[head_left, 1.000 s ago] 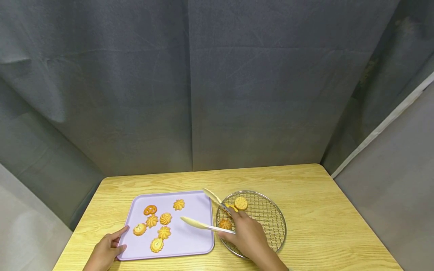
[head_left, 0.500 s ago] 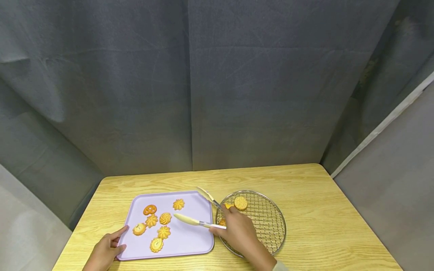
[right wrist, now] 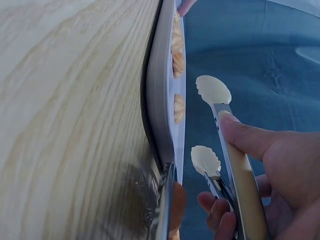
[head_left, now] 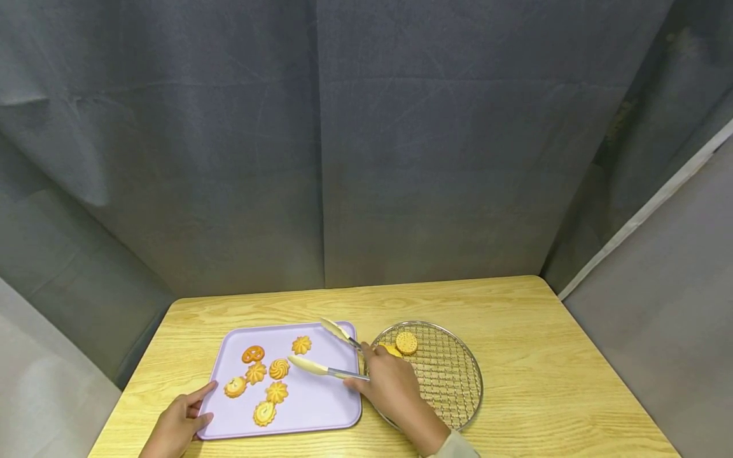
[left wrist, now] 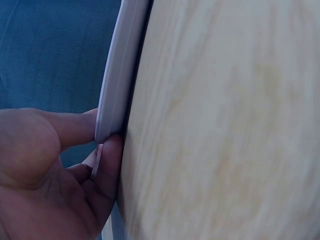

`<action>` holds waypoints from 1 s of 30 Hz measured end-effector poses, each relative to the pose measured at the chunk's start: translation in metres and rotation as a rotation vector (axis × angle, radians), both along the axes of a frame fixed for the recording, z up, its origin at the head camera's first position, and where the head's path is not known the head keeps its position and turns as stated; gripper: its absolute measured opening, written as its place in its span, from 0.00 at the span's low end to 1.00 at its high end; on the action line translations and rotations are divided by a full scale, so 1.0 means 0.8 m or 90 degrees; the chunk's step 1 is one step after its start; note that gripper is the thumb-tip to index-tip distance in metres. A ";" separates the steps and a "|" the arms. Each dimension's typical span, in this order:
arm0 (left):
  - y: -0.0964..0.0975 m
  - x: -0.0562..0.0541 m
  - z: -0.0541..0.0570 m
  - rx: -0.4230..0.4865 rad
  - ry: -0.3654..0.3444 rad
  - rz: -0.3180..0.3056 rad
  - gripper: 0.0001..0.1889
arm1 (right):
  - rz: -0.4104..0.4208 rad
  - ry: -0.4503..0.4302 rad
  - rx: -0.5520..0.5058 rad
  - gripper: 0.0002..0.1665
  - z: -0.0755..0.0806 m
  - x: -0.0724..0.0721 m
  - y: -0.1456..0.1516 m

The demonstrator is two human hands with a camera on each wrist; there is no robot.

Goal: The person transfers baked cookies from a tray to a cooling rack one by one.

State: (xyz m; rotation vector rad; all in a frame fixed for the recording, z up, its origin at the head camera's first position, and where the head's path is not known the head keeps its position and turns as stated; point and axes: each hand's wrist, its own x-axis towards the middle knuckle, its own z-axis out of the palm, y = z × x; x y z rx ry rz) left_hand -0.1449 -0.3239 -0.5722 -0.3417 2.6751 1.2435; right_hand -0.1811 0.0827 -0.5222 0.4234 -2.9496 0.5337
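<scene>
My left hand (head_left: pixel 174 423) holds the left edge of a lilac tray (head_left: pixel 321 416), its thumb and fingers at the rim (left wrist: pixel 111 100). In my right hand (head_left: pixel 392 385) is a pair of tongs (head_left: pixel 309 365) with cream scalloped tips, its arms spread apart above the tray's right half and nothing between them. On the tray lie a pretzel (head_left: pixel 253 354), a swirl cookie (head_left: pixel 279 369), star-shaped cookies (head_left: pixel 301 345) and round fluted cookies (head_left: pixel 265 413). The right wrist view shows the tongs' upper arm (right wrist: pixel 242 187) under my thumb.
Right of the tray stands a round wire rack (head_left: pixel 452 375). A round cracker (head_left: pixel 406 343) and a yellow cookie (head_left: pixel 392 350) lie on it; my right hand and forearm cover its left part. The wooden table (head_left: pixel 550 381) ends at grey curtains (head_left: pixel 429 159).
My right hand has moved left with the tongs, from over the rack to the tray's right half, and the tips draw near the swirl cookie. My left hand stays put.
</scene>
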 end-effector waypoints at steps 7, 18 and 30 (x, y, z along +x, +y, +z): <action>0.002 0.000 0.001 0.008 -0.003 0.005 0.31 | 0.000 0.001 0.012 0.50 0.000 -0.004 -0.009; 0.003 0.001 0.001 0.011 -0.001 0.010 0.31 | -0.003 -0.006 0.016 0.48 -0.002 -0.010 -0.021; 0.002 0.001 0.001 0.011 0.001 0.007 0.31 | -0.023 0.000 0.045 0.45 -0.007 -0.019 -0.033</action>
